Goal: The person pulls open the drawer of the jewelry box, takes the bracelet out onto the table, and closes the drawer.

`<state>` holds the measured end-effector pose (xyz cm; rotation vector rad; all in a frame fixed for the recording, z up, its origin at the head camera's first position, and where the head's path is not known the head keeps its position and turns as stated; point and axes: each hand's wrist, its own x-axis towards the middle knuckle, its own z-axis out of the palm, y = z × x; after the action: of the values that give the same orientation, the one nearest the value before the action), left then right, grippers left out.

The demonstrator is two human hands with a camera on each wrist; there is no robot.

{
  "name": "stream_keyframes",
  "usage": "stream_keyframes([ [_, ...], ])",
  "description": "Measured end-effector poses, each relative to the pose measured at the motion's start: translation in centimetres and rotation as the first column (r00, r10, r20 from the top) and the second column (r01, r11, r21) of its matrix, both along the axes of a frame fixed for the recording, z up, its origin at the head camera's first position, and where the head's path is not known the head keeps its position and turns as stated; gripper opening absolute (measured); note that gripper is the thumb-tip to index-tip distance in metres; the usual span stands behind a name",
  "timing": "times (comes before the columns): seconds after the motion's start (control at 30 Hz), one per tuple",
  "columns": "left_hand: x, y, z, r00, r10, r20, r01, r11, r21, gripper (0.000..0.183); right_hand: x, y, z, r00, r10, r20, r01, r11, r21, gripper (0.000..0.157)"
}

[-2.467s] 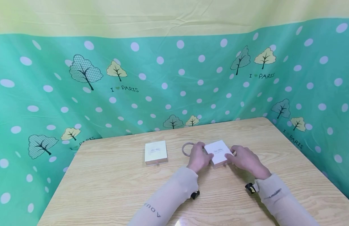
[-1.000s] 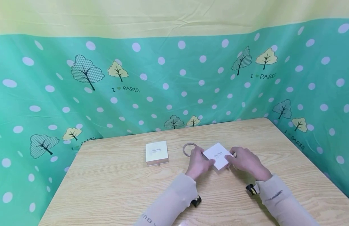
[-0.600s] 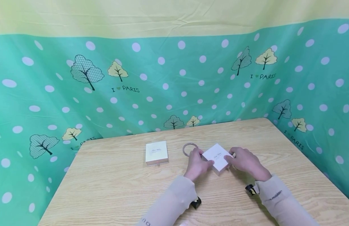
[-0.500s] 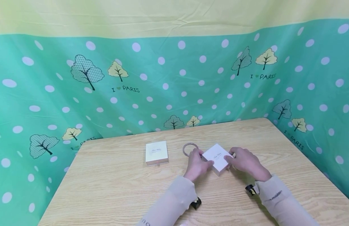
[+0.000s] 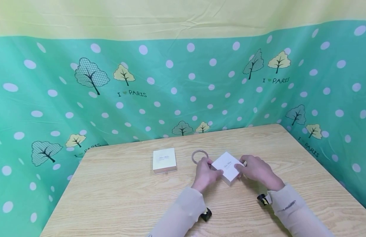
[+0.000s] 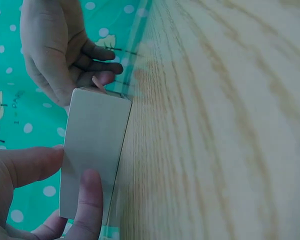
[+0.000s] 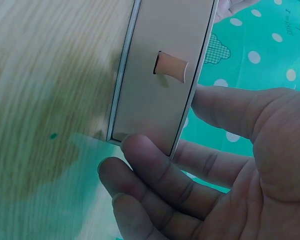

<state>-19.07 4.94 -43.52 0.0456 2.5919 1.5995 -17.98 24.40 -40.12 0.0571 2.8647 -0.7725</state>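
A small square white gift box (image 5: pixel 224 162) with fine printed script lies between my hands, turned so one corner points towards me. My left hand (image 5: pixel 205 175) grips its left side, thumb over the top edge; in the left wrist view the index finger (image 6: pixel 90 200) lies along the plain side. My right hand (image 5: pixel 257 168) holds the right corner, thumb on top and fingertips at the drawer front. That pinkish front shows a ribbon pull tab (image 7: pixel 172 67) in the right wrist view. Close to my left fingertips lies a thin greyish ring like a bangle (image 5: pixel 192 159).
A second white box (image 5: pixel 164 158) of the same kind sits further left on the wooden table (image 5: pixel 117 191). Behind the table hangs a green dotted curtain (image 5: pixel 159 108) with printed trees. Black straps with small devices (image 5: pixel 263 199) are on both wrists.
Between my hands the gift box has turned counterclockwise, its drawer front swinging from facing me towards the right, and has come slightly nearer. The bangle and the second box stay put.
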Motion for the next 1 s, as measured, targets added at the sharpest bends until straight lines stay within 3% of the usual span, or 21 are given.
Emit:
stream_keyframes([
  [1.0, 0.65, -0.79, -0.01, 0.999, -0.013, 0.048, 0.009, 0.997, 0.07, 0.04, 0.36, -0.37, 0.18, 1.0, 0.011, 0.014, -0.011, 1.0, 0.001, 0.035],
])
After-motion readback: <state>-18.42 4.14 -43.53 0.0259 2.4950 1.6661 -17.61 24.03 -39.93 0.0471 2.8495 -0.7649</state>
